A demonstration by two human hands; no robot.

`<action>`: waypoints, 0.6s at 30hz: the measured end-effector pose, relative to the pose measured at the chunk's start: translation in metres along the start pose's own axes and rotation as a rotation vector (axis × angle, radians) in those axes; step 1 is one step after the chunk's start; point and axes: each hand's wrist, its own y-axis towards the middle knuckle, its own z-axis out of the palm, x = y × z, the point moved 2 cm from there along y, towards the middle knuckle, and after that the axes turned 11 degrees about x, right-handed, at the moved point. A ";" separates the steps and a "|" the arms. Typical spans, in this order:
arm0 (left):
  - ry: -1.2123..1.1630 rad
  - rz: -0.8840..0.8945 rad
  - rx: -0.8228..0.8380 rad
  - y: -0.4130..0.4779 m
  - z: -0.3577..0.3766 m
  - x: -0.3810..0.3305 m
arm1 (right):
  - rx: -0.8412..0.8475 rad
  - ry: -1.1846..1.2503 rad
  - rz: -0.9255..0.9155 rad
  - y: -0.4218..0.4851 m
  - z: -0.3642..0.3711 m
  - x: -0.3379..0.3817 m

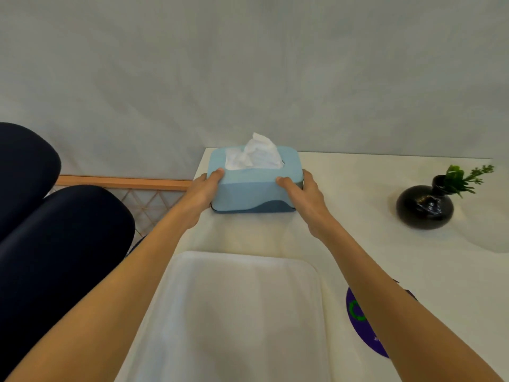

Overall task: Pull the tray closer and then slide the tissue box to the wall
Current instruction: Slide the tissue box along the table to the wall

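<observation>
Head view: the blue tissue box (254, 183) sits at frame centre on the white bench (371, 194), its far edge near the grey wall (248, 78). The left hand (202, 197) and right hand (305, 199) clasp its two short ends, fingers (285, 183) wrapped onto the near corners, probably to keep it square while sliding. The white tray (242, 312) lies at lower centre, close to the person, leaving a clear lane. A black vase (424, 208) stands well apart, right.

A plain grey-white wall (248, 64) fills the upper frame; a cream table (358, 188) lies below, dark navy cushions (41, 230) at left.
</observation>
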 end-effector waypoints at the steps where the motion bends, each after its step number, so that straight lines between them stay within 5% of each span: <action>1: 0.010 -0.001 0.009 0.002 -0.003 0.001 | 0.001 -0.001 -0.001 0.000 0.002 -0.001; 18: 0.088 0.121 0.112 0.069 -0.034 -0.016 | -0.109 -0.007 0.029 0.063 0.031 0.005</action>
